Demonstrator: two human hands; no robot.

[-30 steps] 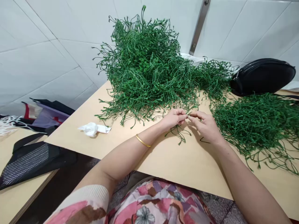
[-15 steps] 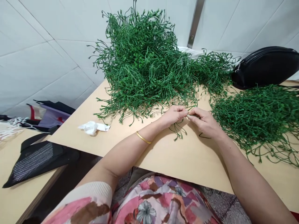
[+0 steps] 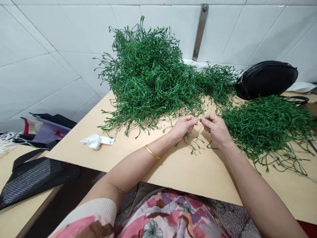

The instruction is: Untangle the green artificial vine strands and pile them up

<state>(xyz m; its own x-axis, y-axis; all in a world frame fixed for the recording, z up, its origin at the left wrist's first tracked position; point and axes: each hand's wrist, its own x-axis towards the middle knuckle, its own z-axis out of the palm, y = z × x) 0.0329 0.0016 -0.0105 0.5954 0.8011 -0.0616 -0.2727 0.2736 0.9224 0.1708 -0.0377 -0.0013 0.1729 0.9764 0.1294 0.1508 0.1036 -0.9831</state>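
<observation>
My left hand (image 3: 182,129) is closed in a pinch on thin green artificial stems (image 3: 192,144), whose small tufted ends hang below it over the table (image 3: 178,168). Close beside it, my right hand (image 3: 218,130) pinches a green stem between thumb and forefinger. A thin strand seems to span the small gap between the fingertips, though the exact join is too small to make out. Behind both hands rises a large heap of green stems (image 3: 148,82). A second, flatter pile of stems (image 3: 269,127) lies to the right of my right hand.
A black zipped bag (image 3: 268,79) stands against the tiled wall (image 3: 81,29) at the back right. Crumpled white tissue (image 3: 95,141) lies at the table's left. Beyond the left edge, a black mesh item (image 3: 32,175) rests on another surface.
My fingertips have drawn slightly apart, leaving a narrow gap between the hands. The camera view has tilted up a little, showing more of the wall.
</observation>
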